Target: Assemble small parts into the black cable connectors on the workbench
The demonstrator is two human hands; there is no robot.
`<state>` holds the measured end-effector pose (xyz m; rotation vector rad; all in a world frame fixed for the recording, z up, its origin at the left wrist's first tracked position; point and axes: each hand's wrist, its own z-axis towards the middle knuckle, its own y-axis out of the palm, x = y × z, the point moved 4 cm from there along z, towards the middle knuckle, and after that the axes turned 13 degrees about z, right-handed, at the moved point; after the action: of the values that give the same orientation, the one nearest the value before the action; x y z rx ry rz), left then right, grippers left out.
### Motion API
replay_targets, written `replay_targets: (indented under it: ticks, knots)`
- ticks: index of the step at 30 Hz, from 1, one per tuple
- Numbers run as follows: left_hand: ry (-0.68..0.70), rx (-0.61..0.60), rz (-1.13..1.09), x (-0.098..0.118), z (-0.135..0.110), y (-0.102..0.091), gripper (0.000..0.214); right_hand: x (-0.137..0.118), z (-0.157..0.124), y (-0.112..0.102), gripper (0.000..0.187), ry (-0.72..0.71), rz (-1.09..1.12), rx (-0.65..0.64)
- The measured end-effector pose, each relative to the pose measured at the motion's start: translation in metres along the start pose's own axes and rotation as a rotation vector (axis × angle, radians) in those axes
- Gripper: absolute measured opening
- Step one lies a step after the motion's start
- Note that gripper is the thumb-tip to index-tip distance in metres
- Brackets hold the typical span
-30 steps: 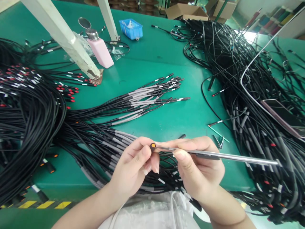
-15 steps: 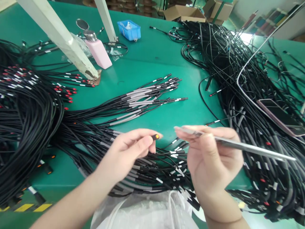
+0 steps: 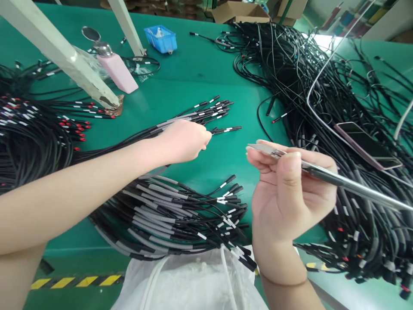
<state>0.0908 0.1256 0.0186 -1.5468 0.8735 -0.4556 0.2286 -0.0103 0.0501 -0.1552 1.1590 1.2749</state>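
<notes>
A: Materials?

B: Right hand (image 3: 290,185), between three and four o'clock: fingers pinched around a slim metal tool (image 3: 322,174), its blade (image 3: 264,149) flat and pointed, its shaft (image 3: 361,188) smooth and silvery. Left hand (image 3: 187,137), just off centre toward ten: fingers curled in; what they enclose, I cannot tell.

A: And the cables?

B: Smooth and black, with ribbed grey sleeves (image 3: 157,224) and white labels (image 3: 202,236). Upper bundle (image 3: 206,113): tips at one o'clock, partly behind the left hand. Lower bundle (image 3: 167,215): fanned at seven, on the green tabletop (image 3: 200,86). Pink, square-sided bottle (image 3: 118,74) at ten.

A: Differences from half a second ago?

B: The left hand then pinched an orange-centred black end near the blade; it has since moved up over the upper bundle. The right hand keeps its grip.
</notes>
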Motion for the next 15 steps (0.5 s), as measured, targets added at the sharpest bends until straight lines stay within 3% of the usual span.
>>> replay_targets:
  ticks: [3, 8, 15]
  knots:
    - [0.056, -0.025, -0.025, 0.000, 0.000, 0.002, 0.020, 0.000, -0.001, 0.000, 0.013, 0.052, 0.088, -0.011]
    - [0.027, 0.052, -0.073, 0.005, 0.000, 0.009, 0.024, 0.003, -0.002, -0.001, 0.008, 0.127, 0.192, 0.018]
    - [-0.007, 0.150, -0.129, 0.012, -0.006, 0.015, 0.028, 0.003, -0.003, 0.000, 0.010, 0.101, 0.094, -0.026]
